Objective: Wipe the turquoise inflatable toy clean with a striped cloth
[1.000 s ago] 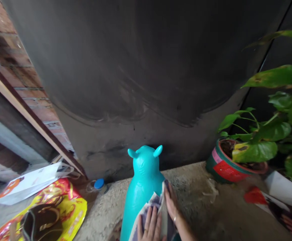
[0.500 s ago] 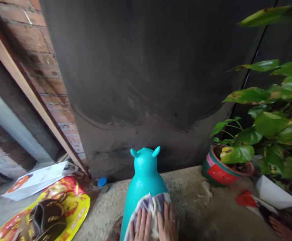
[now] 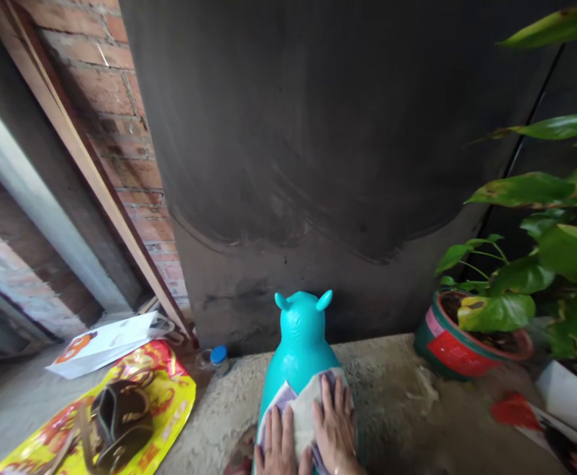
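A turquoise inflatable animal toy [image 3: 302,330] with two small ears stands in front of me, its head toward the dark panel. Over its back lies a white and purple cloth [image 3: 304,415]. My left hand [image 3: 279,439] rests flat on the cloth's left part, fingers stretched out. On the right part, a little farther forward, my right hand [image 3: 335,419] presses the cloth down with its fingers extended. The lower part of the toy is hidden below the frame and under my hands.
A potted plant [image 3: 459,343] stands at right beside a white box [image 3: 570,396]. To the left lie a yellow and red bag [image 3: 174,402] with a brown handbag [image 3: 120,422] on it, a white paper bag [image 3: 113,343] and a blue-lidded jar [image 3: 219,359]. A dark panel [image 3: 308,165] rises ahead.
My right hand has slid forward over the toy's back, shifting and spreading the cloth. My left hand stays on the cloth. The whole view has shifted slightly, with things appearing farther right.
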Motion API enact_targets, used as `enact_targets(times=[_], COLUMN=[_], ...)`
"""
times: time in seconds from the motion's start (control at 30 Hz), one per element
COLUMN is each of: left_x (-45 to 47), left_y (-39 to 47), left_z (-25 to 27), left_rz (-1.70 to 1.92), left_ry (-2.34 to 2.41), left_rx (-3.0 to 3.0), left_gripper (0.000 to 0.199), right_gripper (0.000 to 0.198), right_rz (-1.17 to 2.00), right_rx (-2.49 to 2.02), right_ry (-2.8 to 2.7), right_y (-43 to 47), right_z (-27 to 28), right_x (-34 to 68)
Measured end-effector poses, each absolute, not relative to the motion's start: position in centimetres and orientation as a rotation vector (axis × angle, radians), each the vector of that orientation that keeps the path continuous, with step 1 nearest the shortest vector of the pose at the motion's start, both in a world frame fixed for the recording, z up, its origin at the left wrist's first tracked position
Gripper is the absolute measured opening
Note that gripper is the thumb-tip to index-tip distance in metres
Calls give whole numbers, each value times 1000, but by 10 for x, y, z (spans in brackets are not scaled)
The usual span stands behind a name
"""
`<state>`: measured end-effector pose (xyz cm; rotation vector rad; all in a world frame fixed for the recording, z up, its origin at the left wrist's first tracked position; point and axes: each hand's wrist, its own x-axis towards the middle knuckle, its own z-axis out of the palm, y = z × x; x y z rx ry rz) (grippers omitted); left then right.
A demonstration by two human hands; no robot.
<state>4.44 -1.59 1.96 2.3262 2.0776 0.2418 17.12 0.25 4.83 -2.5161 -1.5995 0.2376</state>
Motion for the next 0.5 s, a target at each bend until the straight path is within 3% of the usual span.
enact_targets(times=[0.23,0.37,0.5], left_x=[56,49,39], left_y=[32,20,-19], left_z=[52,47,20], left_rz=[27,58,213], left_ry=[2008,2001,2040], left_rx=[2121,2112,2282], left_gripper=[59,55,55], right_gripper=[60,59,54], right_rz=[270,284,172], right_rx=[-2562,-2571,-2504], right_ry=[-1583,-1578,-1612], right_y=[65,37,-23], right_z=[85,78,36], right_x=[171,166,161])
